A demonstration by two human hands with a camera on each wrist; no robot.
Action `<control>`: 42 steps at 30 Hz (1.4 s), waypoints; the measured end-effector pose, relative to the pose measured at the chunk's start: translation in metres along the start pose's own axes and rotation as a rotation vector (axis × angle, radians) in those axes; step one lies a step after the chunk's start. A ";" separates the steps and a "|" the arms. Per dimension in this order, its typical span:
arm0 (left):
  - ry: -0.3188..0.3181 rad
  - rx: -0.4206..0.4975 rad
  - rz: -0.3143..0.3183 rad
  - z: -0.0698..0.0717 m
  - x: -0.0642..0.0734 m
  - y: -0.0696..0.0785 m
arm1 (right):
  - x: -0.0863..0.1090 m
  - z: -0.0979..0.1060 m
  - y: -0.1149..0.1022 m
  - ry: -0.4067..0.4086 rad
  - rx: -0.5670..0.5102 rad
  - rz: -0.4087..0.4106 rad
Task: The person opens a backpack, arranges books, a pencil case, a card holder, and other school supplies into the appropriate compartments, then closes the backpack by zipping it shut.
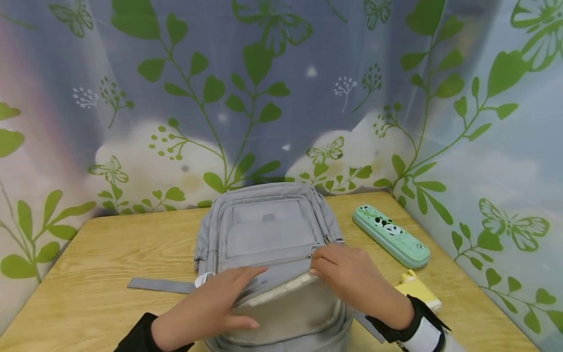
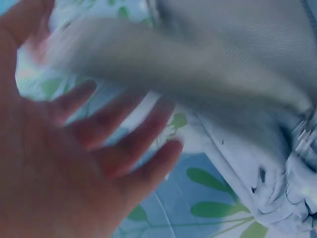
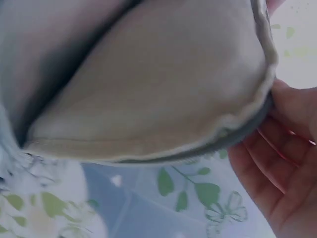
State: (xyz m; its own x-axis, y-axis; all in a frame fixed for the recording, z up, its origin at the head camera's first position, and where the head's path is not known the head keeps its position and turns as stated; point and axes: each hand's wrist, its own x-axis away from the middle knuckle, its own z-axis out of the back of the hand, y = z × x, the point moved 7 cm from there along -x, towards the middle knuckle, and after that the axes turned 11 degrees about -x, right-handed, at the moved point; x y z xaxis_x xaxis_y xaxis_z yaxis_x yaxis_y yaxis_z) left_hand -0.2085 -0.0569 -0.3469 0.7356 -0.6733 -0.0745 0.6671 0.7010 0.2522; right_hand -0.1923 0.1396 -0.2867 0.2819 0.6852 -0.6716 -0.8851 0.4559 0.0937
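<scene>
A grey backpack (image 1: 268, 227) lies on the wooden table with its main compartment unzipped toward me, the cream lining (image 1: 290, 305) showing. My right hand (image 1: 352, 276) pinches the edge of the raised flap at its right corner; in the right wrist view, thumb and fingers (image 3: 257, 173) hold the lining's rim (image 3: 270, 64). At the left side of the opening is my left hand (image 1: 211, 305), its fingers spread and loosely extended. The left wrist view shows that hand (image 2: 99, 148) with nothing in its palm, beside the blurred flap edge (image 2: 163, 59).
On the right of the table (image 1: 145, 244) lies a mint-green pencil case (image 1: 391, 234) with a panda print. Nearer me sits a yellow object (image 1: 418, 291), partly behind the right wrist. A grey strap (image 1: 160, 285) sticks out to the left. Leaf-patterned curtains (image 1: 264, 98) enclose the table.
</scene>
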 end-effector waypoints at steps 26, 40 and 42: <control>0.484 -0.164 0.182 0.076 -0.033 -0.007 | 0.197 -0.007 0.115 -0.734 -0.197 -0.978; 0.603 -0.134 0.181 0.080 -0.039 -0.001 | 0.109 0.014 0.095 -0.460 -0.218 -0.638; 0.613 -0.147 0.156 0.081 -0.042 0.004 | 0.079 0.009 0.075 -0.448 -0.241 -0.533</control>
State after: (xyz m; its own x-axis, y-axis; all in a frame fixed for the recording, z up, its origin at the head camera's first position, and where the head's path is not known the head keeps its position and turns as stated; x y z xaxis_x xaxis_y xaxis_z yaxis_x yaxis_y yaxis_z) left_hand -0.2463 -0.0449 -0.2644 0.7300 -0.3347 -0.5959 0.5237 0.8342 0.1730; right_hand -0.2334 0.2333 -0.3257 0.7750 0.5957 -0.2111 -0.6282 0.6897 -0.3601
